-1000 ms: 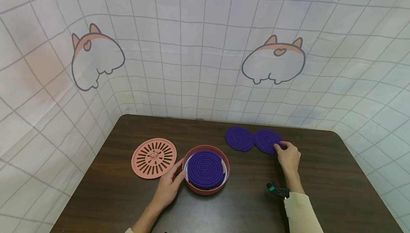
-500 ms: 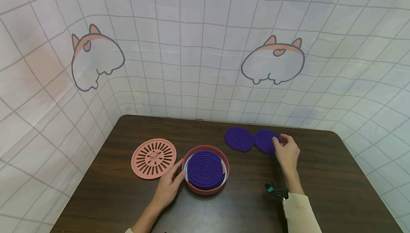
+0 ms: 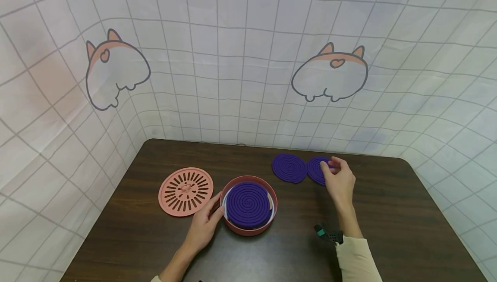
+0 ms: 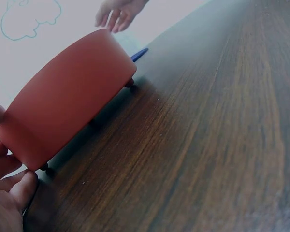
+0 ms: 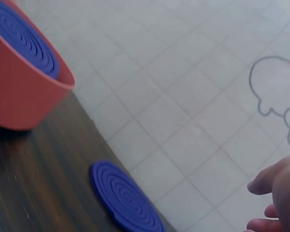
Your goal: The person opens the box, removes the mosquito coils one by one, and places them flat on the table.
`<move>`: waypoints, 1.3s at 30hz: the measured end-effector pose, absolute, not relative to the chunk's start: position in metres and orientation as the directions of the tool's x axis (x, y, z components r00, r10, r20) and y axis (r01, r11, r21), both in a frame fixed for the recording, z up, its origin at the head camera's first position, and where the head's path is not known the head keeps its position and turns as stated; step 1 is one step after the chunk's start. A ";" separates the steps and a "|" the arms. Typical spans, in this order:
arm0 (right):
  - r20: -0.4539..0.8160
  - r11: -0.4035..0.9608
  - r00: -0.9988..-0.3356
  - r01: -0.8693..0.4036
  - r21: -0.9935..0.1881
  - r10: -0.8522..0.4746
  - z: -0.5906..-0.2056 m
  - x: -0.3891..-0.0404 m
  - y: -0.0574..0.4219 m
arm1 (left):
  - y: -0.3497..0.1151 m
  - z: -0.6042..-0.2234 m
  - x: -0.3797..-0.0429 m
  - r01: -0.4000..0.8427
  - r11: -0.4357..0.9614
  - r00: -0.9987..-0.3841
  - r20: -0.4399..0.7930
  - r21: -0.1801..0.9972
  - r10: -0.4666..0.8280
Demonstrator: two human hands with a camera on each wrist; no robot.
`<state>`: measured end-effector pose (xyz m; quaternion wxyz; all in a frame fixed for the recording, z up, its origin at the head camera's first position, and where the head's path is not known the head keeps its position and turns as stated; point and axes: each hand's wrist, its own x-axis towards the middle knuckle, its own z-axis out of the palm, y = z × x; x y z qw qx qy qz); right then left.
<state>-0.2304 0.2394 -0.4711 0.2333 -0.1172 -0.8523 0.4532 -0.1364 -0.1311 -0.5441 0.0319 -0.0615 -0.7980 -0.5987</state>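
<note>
A round red mosquito coil holder [image 3: 268, 224] stands on the table with a purple mosquito coil [image 3: 248, 204] lying inside. My left hand [image 3: 202, 226] holds its left side, thumb and fingers against the wall; the left wrist view shows the holder's wall [image 4: 72, 92] close up. Over the right-hand loose purple coil [image 3: 315, 170] hovers my right hand [image 3: 338, 180], raised off the table, its fingers loosely bent and holding nothing. Beside that coil lies another purple coil [image 3: 289, 168], flat on the table. My right hand [image 5: 280, 198] also shows at the edge of the right wrist view.
A pink slotted lid [image 3: 185, 192] lies flat to the left of the holder. Behind the dark wooden table [image 3: 295, 247] hangs a white grid-patterned cloth [image 3: 233, 57]. A black wrist device [image 3: 330, 235] sits on the right wrist.
My right hand has come away from the right-hand coil, rising and shifting left above it. The coil stays on the table. My left hand keeps its place on the holder.
</note>
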 end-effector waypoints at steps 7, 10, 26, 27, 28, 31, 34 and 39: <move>0.280 0.547 -0.872 -0.017 -0.837 0.402 -0.466 -0.227 0.226 | -0.131 -0.543 -0.137 0.132 0.274 -0.991 0.120 0.953 0.061; 0.276 0.536 -0.876 -0.024 -0.844 0.396 -0.464 -0.226 0.221 | -0.131 -0.543 -0.136 0.131 0.269 -0.991 0.119 0.954 0.062; 0.274 0.509 -0.918 -0.096 -0.855 0.287 -0.461 -0.217 0.193 | -0.130 -0.546 -0.136 0.189 0.284 -0.982 0.179 0.940 0.062; 0.272 0.510 -0.921 -0.098 -0.854 0.280 -0.461 -0.217 0.192 | -0.130 -0.545 -0.136 0.179 0.277 -0.984 0.169 0.944 0.061; 0.271 0.510 -0.923 -0.101 -0.854 0.272 -0.461 -0.217 0.190 | -0.130 -0.545 -0.136 0.182 0.276 -0.983 0.171 0.944 0.064; 0.272 0.513 -0.930 -0.112 -0.851 0.249 -0.460 -0.216 0.184 | -0.130 -0.545 -0.136 0.188 0.269 -0.982 0.176 0.945 0.067; 0.279 0.513 -0.935 -0.133 -0.848 0.218 -0.460 -0.214 0.177 | -0.130 -0.544 -0.136 0.194 0.266 -0.981 0.182 0.944 0.070; 0.291 0.533 -0.942 -0.163 -0.830 0.164 -0.459 -0.210 0.165 | -0.130 -0.544 -0.135 0.177 0.262 -0.984 0.166 0.949 0.065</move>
